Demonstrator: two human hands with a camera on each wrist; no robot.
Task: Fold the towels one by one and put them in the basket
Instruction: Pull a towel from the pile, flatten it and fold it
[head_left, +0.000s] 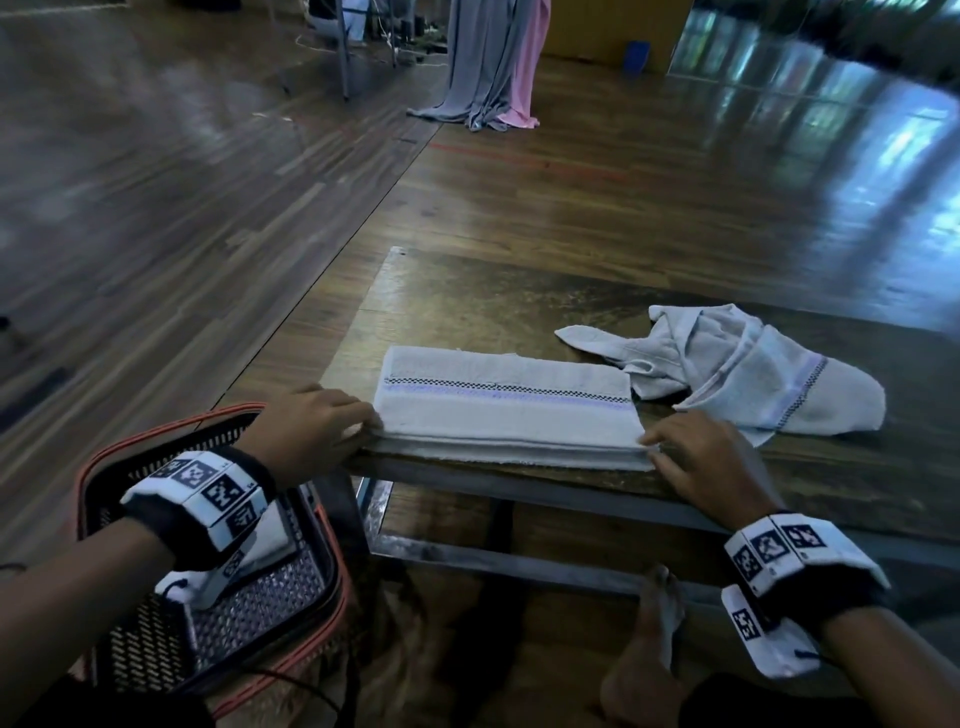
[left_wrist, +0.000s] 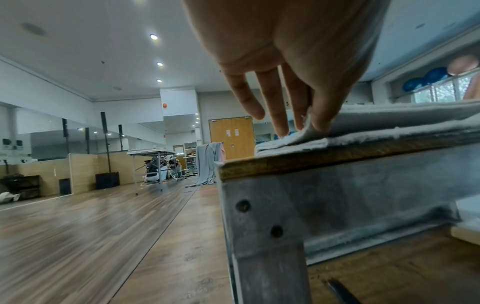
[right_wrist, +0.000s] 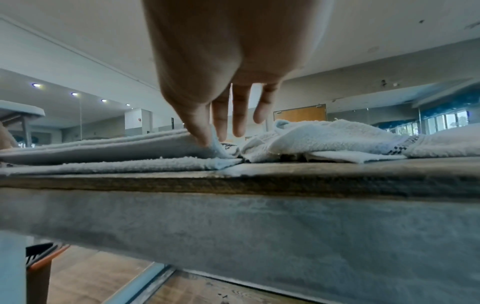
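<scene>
Both hands pinch folded towel (head_left: 506, 410) near-edge corners, left hand (head_left: 311, 423), right hand (head_left: 698, 449); probably halve next, keep edges aligned

Low wooden table (head_left: 467, 301), grey and pink drapes (head_left: 493, 62), perhaps curtains, wooden floor (head_left: 156, 208)

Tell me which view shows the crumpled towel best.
The head view: the whole crumpled towel lies unobstructed on the table. The right wrist view shows it edge-on only; the left wrist view misses it.
</scene>
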